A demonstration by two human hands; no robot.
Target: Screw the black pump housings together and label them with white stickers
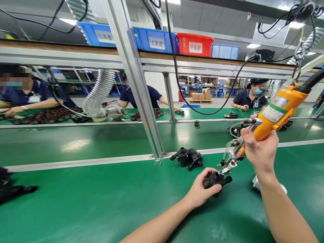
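My left hand (199,190) is closed around a black pump (215,182) on the green bench, thumb in front and fingers behind. My right hand (262,148) grips an orange electric screwdriver (275,109), which hangs tilted from a hook above. Its metal tip reaches down to the top of the pump; whether a screw sits under the tip I cannot tell. Just beyond my left hand stand two more black pumps (182,156), side by side. A few small screws (157,162) lie near the foot of the metal post.
An aluminium post (136,77) rises from the bench in front of me. Blue bins (157,41) and a red bin (194,45) stand on the shelf above. Black cables hang down. Several co-workers sit across the green conveyor (76,138). Black parts (15,189) lie at left.
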